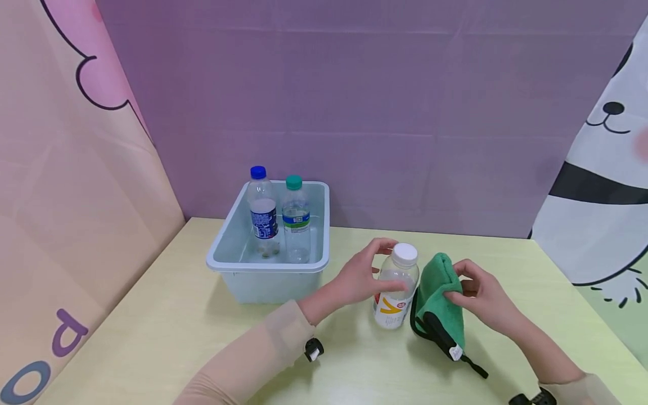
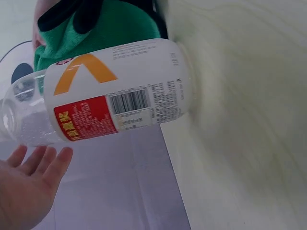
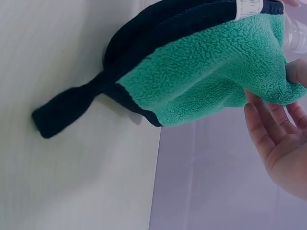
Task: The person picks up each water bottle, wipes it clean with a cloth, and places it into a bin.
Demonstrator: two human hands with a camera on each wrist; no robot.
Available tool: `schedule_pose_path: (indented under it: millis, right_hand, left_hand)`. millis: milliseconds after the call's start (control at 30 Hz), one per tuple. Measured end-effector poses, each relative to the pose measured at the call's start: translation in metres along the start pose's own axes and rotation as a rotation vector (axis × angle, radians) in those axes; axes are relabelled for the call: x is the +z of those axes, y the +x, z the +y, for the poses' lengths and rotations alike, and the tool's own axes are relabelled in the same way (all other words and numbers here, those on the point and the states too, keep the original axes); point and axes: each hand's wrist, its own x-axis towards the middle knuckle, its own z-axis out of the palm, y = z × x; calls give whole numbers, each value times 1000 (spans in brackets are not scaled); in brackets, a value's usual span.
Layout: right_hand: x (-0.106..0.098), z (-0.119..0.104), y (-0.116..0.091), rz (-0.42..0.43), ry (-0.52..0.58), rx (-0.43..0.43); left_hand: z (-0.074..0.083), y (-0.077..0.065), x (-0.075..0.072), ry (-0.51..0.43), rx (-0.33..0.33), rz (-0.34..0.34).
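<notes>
A clear plastic bottle [image 1: 394, 308] with a white cap and a white, orange and red label stands upright on the table. My left hand [image 1: 358, 277] is spread around its upper part, thumb in front and fingers behind. In the left wrist view the fingertips [image 2: 62, 155] lie loosely beside the bottle's shoulder, not gripping it. Just right of the bottle, a folded green towel [image 1: 441, 289] with black edging and a black loop stands up from the table. My right hand [image 1: 483, 295] pinches its upper edge between thumb and fingers. The right wrist view shows the towel's fuzzy surface [image 3: 201, 67] closely.
A light blue plastic bin [image 1: 268, 268] stands on the table to the left. Inside it are two upright bottles, one with a blue cap [image 1: 258, 172] and one with a green cap [image 1: 293, 182]. A purple backdrop [image 1: 374, 112] rises behind the table [image 1: 364, 365].
</notes>
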Motion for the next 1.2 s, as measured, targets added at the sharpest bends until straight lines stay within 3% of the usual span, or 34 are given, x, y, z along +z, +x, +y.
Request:
schedule_pose_path:
  millis: [200,367,533,900,1200]
  right_hand:
    - [-2,1,-1,7,4,-8]
    - [-3,1,-3,9,10,-17]
    - [-3,2,-4,6,14,-8]
    - [-2,0,-5,12,19,-13]
    - [-3,2,-5,18,15,-20]
  left_hand:
    - [-1,0,-7,-136,-30,-127]
    - [-4,-2,-9,-156,-4,-153]
    - [-4,-3,-10,-127,-1,-106]
    - [-3,-5,3,-46,14,74]
    - [-5,-4,4,14,39,89]
